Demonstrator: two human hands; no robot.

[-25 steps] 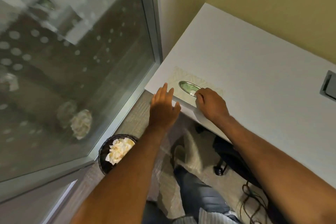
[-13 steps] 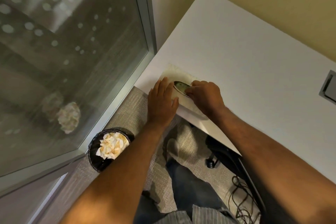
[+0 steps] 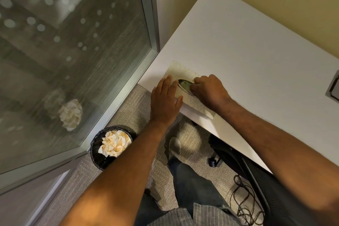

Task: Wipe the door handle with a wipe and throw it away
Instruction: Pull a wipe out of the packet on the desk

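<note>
Fingertips of the right hand (image 3: 209,91) are pinching down into the oval opening (image 3: 185,86) on the wipe pack (image 3: 183,73), whose long axis is running along the near edge of the white desk (image 3: 247,46); whether they are gripping a wipe I cannot tell. Just left of that opening, the left hand (image 3: 165,101) is lying flat with fingers spread, steadying the one pack. Below the pack, one bin (image 3: 111,145) of crumpled tissues is waiting on the floor.

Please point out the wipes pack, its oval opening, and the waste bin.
wipes pack (image 3: 176,71): head view, its bare far corner.
oval opening (image 3: 184,85): head view, its uncovered left half.
waste bin (image 3: 95,149): head view, its black rim.
</note>
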